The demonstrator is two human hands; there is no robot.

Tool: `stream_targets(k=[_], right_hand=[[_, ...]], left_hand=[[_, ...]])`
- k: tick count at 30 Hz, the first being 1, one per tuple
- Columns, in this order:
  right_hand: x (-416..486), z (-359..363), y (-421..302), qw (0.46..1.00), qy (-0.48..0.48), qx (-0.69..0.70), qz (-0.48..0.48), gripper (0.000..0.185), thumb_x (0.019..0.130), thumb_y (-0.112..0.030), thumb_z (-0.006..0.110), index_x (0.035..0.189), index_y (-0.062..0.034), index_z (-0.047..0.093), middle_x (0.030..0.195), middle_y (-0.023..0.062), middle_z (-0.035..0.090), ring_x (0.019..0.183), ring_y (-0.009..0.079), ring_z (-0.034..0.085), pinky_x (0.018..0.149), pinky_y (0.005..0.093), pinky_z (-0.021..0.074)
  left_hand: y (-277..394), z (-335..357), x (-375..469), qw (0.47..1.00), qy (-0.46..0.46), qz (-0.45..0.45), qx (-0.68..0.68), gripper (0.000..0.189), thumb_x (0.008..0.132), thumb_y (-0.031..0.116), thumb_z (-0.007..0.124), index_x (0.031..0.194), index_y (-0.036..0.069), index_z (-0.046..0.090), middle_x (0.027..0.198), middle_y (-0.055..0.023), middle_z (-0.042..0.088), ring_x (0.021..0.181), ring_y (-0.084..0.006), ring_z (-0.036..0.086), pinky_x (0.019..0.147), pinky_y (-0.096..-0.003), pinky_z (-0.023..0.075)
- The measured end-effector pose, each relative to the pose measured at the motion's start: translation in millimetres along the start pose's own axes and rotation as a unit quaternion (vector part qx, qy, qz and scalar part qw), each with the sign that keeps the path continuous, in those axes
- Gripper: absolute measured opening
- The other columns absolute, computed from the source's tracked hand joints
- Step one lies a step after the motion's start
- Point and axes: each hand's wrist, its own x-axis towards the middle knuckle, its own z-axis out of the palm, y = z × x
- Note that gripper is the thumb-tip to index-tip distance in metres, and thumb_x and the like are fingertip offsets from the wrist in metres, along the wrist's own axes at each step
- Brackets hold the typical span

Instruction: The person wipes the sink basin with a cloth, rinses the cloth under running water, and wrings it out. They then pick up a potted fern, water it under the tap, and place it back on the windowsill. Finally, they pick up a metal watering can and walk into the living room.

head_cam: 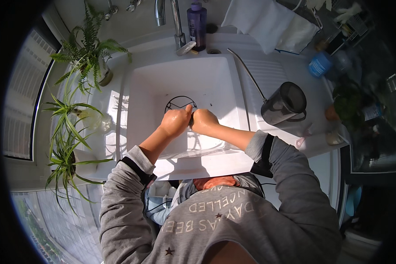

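My left hand [176,122] and my right hand [203,120] are close together over a white sink basin [151,79], both wet and with fingers curled. A small dark thing shows between them; I cannot tell what it is, and the hands hide most of it. Beyond and partly behind the hands, a round black wire rack [181,97] is in the basin. Above the basin's far edge stands a chrome faucet [177,23], its lever over the rim.
A dark watering can [277,107] with a long spout stands on the ribbed drainboard at right, near a pink brush [304,135]. A purple pump bottle [197,28] is beside the faucet. A fern [89,49] and spider plants [66,158] line the left side.
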Motion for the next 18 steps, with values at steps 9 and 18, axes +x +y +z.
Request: stream_targets(k=[9, 18], right_hand=[[-12.9, 4.5, -12.4, 0.879, -0.086, 0.441, 0.16, 0.012, 0.073, -0.007, 0.058, 0.065, -0.0029, 0.05, 0.053, 0.0006, 0.04, 0.041, 0.0092, 0.029, 0.038, 0.0289, 0.0218], [-18.6, -2.3, -23.8, 0.75, -0.203, 0.604, 0.177, 0.022, 0.075, -0.006, 0.054, 0.063, -0.0112, 0.037, 0.051, -0.005, 0.025, 0.04, 0.0066, 0.018, 0.038, 0.0248, 0.0139]], left_hand=[[-10.9, -4.3, 5.4, 0.99, 0.107, 0.087, 0.029, 0.027, 0.074, 0.012, 0.056, 0.095, 0.006, 0.04, 0.057, -0.0086, 0.053, 0.051, -0.0303, 0.055, 0.046, -0.0395, 0.044], [-22.1, -9.0, 0.1, 0.981, 0.164, 0.102, 0.022, 0.022, 0.076, 0.012, 0.055, 0.095, 0.006, 0.046, 0.058, -0.007, 0.054, 0.051, -0.0279, 0.055, 0.045, -0.0384, 0.0433]])
